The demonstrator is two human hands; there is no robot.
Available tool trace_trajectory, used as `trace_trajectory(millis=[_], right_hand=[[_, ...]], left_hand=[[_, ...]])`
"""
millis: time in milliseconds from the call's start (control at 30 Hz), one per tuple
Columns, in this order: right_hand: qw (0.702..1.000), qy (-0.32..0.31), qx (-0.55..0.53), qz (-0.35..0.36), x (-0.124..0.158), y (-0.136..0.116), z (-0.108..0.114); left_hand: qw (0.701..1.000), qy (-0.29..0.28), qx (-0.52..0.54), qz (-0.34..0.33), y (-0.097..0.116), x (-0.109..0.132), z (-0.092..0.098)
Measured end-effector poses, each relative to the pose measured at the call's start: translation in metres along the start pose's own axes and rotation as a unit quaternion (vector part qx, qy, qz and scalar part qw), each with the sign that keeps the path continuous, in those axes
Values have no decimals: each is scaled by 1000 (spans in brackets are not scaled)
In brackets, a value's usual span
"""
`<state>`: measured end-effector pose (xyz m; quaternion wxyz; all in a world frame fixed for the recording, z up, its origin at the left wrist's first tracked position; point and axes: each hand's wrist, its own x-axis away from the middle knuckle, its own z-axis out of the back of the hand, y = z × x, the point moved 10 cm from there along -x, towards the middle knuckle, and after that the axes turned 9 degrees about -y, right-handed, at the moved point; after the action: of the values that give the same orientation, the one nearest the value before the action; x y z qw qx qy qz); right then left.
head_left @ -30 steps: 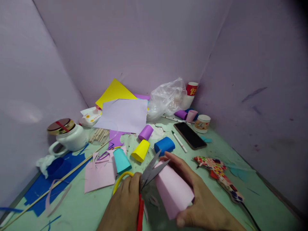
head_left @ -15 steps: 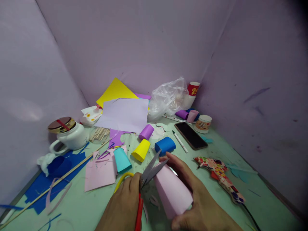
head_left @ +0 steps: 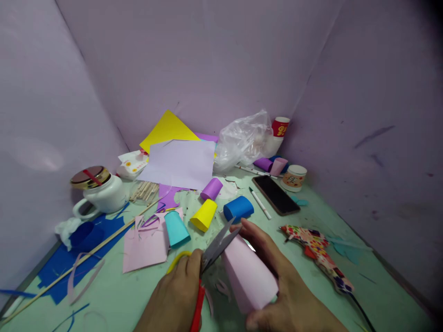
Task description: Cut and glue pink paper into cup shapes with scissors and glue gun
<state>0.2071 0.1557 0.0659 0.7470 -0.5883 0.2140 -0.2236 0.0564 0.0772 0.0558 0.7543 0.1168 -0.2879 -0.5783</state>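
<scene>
My left hand (head_left: 176,295) is closed round the yellow and red handles of a pair of scissors (head_left: 216,246). The grey blades stand slightly apart and point up and right, at the narrow end of a pink paper cone (head_left: 247,274). My right hand (head_left: 284,286) wraps that cone, thumb under its wide end and fingers stretched along its far side. Just beyond the blades lie rolled paper cups on the green table (head_left: 114,299): a blue one (head_left: 238,208), a yellow one (head_left: 204,216), a teal one (head_left: 176,228) and a purple one (head_left: 211,188).
A cut pink sheet (head_left: 145,244) lies left of the scissors. A white jar with a gold lid (head_left: 97,191), blue paper and a long stick (head_left: 79,263) are at the left. Behind are paper sheets (head_left: 180,163), a plastic bag (head_left: 242,138), a phone (head_left: 275,194), a pen (head_left: 260,203). A patterned fabric piece (head_left: 316,251) lies right.
Both hands have stayed almost still with the scissors against the cone; the blades have closed a little and the view has shifted slightly.
</scene>
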Motion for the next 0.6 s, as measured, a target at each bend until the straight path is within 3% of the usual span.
trace_trajectory(millis=[100, 200, 300, 400, 600], right_hand=[[1000, -3, -10, -6, -1, 2, 2], [999, -21, -23, -13, -2, 5, -1], [997, -69, -19, 4, -1, 3, -12], [992, -118, -25, 34, 1, -2, -28], [989, -78, -127, 6, -2, 2, -31]], left_hand=[[999, 15, 41, 14, 1, 0, 2], [976, 74, 200, 41, -6, 5, 9], [905, 101, 412, 41, -10, 8, 8], [834, 63, 548, 21, -4, 5, -3], [684, -23, 729, -14, 5, -8, -34]])
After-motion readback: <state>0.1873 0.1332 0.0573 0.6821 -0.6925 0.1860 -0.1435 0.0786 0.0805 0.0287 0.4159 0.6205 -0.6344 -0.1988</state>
